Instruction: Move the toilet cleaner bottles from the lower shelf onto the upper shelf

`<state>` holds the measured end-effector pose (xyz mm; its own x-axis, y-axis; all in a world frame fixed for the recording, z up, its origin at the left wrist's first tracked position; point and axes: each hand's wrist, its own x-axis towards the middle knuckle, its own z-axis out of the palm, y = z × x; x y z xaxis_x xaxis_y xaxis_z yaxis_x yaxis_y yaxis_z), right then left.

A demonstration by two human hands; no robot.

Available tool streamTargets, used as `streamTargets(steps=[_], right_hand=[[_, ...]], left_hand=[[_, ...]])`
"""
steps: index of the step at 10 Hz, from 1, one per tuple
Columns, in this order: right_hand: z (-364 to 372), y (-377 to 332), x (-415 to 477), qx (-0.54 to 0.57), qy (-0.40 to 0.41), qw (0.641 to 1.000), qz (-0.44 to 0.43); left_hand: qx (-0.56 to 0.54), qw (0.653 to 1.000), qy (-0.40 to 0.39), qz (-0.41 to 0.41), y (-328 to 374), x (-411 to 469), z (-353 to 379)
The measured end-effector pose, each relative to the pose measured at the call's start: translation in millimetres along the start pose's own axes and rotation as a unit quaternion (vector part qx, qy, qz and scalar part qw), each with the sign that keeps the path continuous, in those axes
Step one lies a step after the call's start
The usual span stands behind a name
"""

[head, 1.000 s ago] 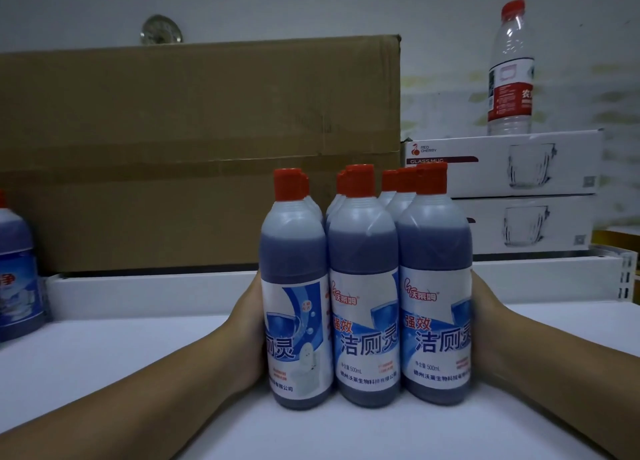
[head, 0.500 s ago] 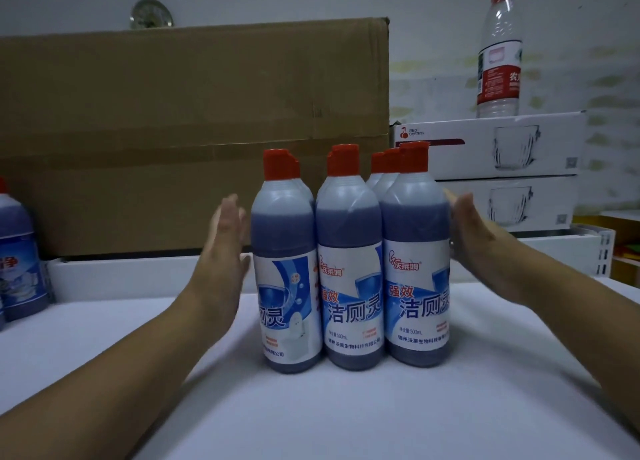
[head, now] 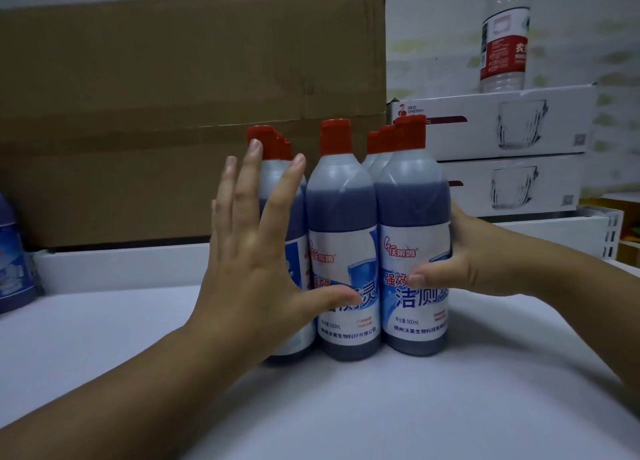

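Note:
Several toilet cleaner bottles with red caps, dark blue liquid and white-blue labels stand packed together upright on the white shelf (head: 381,407). The middle front bottle (head: 341,217) is fully in view. My left hand (head: 252,262) lies flat, fingers spread, against the front of the left front bottle (head: 274,174) and hides most of it; its thumb reaches onto the middle bottle's label. My right hand (head: 474,259) wraps the right front bottle (head: 412,210) from the right side, thumb on its label. More bottles stand behind, only their caps showing.
A large cardboard box (head: 173,113) stands behind the bottles. Two stacked white glass-mug boxes (head: 502,120) sit at the back right with a water bottle (head: 505,44) on top. Another blue bottle (head: 14,259) is at the left edge. A white rail (head: 121,265) runs along the shelf's back.
Both hands had drawn off the group's sides. Now my left hand has swung round flat onto the front of the left bottle, and my right hand has closed on the right bottle.

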<state>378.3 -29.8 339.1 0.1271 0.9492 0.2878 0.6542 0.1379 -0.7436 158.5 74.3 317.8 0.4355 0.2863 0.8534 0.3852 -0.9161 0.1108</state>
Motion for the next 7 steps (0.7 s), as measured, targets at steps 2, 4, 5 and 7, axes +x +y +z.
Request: streamTargets(steps=[2,4,5,7], right_hand=[[0,0,-1,-0.019,0.018,1.000,-0.011],[-2,-5,-5,-0.066,0.023,0.997,-0.033],[-2,-11,-8,-0.087,0.029,0.996,-0.025],[-10,-25,-27,-0.132,0.192,0.971,-0.044]], left_hand=[[0.009,1.000,0.003,0.000,2,1,0],[0.030,1.000,0.007,-0.006,3,-1,0],[0.030,0.999,-0.012,-0.019,8,1,-2],[-0.048,0.997,-0.051,-0.044,9,-18,-25]])
